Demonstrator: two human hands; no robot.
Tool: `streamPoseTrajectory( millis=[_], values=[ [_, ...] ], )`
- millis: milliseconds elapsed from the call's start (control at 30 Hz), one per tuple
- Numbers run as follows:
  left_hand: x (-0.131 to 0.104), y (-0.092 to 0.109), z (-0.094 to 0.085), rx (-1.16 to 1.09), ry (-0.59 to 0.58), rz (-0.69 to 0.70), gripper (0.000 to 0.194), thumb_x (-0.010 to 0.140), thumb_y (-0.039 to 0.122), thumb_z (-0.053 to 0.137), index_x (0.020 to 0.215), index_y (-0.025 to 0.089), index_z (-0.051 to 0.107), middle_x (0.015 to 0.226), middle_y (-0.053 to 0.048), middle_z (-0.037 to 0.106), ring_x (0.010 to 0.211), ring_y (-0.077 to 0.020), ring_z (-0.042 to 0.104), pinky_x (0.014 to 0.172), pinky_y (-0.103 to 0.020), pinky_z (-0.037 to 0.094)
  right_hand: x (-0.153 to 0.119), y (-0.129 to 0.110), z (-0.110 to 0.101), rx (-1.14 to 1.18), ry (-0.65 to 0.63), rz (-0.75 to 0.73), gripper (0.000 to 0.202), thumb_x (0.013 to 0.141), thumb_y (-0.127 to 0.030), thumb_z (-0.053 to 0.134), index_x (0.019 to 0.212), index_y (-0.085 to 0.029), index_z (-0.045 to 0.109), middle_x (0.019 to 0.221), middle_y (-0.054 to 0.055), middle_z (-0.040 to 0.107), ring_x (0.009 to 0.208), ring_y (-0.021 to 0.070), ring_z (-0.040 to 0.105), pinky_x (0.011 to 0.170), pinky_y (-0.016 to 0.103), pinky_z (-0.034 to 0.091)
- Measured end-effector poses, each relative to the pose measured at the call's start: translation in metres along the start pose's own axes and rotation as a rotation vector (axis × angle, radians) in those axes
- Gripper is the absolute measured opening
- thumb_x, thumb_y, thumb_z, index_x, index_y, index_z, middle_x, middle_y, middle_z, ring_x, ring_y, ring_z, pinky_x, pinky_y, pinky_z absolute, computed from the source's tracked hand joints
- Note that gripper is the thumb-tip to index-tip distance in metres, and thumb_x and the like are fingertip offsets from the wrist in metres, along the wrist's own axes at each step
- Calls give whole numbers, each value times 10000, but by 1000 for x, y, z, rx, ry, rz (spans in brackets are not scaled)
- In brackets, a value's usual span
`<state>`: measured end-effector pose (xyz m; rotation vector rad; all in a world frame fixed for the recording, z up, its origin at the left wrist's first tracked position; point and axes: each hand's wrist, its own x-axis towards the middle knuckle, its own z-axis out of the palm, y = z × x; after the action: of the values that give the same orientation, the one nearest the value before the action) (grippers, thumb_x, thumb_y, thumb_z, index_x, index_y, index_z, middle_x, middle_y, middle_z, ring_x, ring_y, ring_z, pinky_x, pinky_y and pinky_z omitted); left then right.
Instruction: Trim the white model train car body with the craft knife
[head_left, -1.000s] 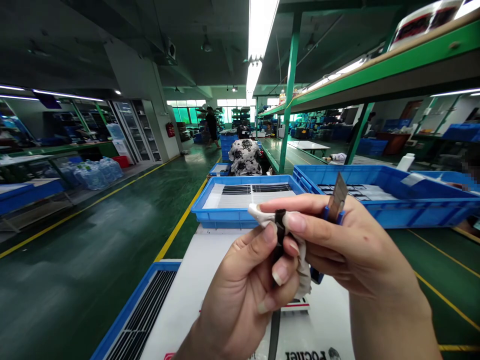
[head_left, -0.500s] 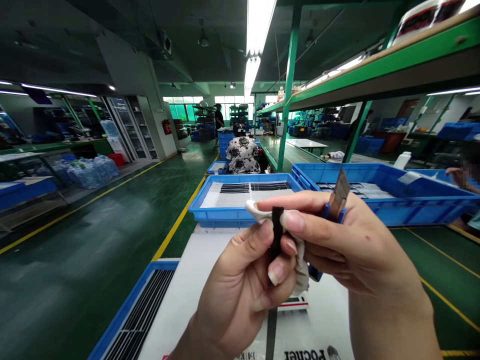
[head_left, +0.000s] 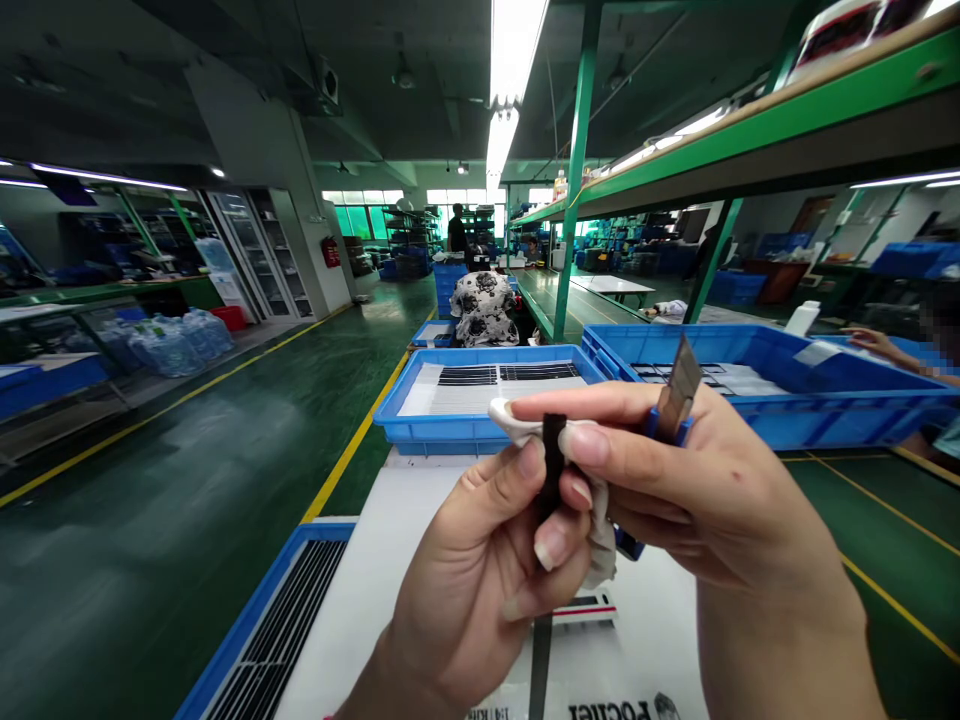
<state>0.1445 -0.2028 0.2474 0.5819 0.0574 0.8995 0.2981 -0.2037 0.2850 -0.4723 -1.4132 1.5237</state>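
Observation:
Between my two hands a thin black strip (head_left: 553, 452) stands roughly upright, and its lower end runs down behind the fingers. My left hand (head_left: 472, 575) pinches the strip between thumb and fingers. A white cloth (head_left: 601, 550) is in my right hand (head_left: 727, 490), bunched around the strip with thumb and forefinger pressing it. That same right hand also keeps a utility knife (head_left: 681, 388) tucked between its fingers, blade pointing up. Most of the knife's blue handle is hidden by the hand.
Ahead on the white worktop (head_left: 375, 580) sits a blue tray (head_left: 442, 437) of black strips on white sheets. Another blue bin (head_left: 825, 420) stands right. At lower left is a tray of dark strips (head_left: 292, 610). A steel ruler-like piece (head_left: 592, 612) lies below my hands. Co-workers sit nearby.
My hands, the strip and the cloth look nearly unchanged. In the background a standing person has shifted right, and the co-worker's hand at far right has reached further left.

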Motion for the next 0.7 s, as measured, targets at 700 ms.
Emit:
streamPoseTrajectory(
  millis=[700],
  values=[
    [-3,-26,-81,51,375,97,214,900,263,748,867,52,755,747,-56,665,425,-2,376,338,-102,244,-18,79,-57,-647,464,104,346,835,-467,821,703,-186,668,519,-66,380,484,90,288,448,252,192]
  ],
)
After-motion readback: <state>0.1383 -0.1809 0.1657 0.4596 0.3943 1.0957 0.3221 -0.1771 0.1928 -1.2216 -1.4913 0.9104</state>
